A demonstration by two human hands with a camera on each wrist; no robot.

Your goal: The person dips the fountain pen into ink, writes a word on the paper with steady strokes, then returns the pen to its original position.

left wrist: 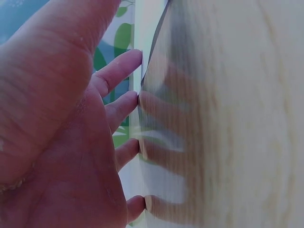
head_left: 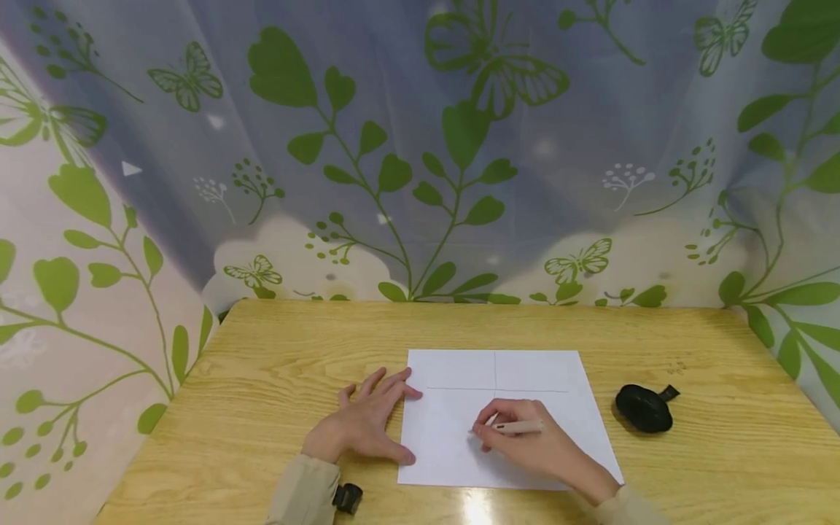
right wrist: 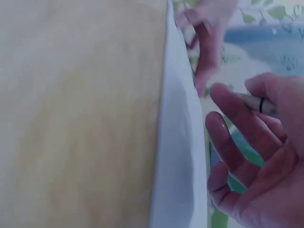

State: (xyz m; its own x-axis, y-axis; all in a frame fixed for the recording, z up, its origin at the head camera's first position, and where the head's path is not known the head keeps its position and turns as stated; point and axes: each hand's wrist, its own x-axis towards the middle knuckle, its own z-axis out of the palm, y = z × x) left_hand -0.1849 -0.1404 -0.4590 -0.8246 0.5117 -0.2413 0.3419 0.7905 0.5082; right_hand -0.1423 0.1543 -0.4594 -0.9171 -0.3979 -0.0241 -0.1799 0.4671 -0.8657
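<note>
A white sheet of paper [head_left: 441, 437] lies on the wooden table, with a thin vertical line and a thin horizontal line crossing on its upper half. My right hand [head_left: 546, 446] pinches a pale beige pen [head_left: 527, 426] between thumb and fingers over the sheet's lower middle. In the right wrist view, the pen [right wrist: 269, 107] shows a dark ring, and its far end is hidden by the hand. At the sheet's left edge rests my left hand [head_left: 369, 424], fingers spread, with thumb and fingertips on the paper. The left wrist view shows its fingertips against the surface.
A black oval object [head_left: 643, 408] with a short tab sits on the table right of the paper. Beside the left sleeve is a small black device [head_left: 348, 498]. Behind the wooden table [head_left: 295, 343] hangs a curtain [head_left: 394, 240] printed with green leaves and butterflies.
</note>
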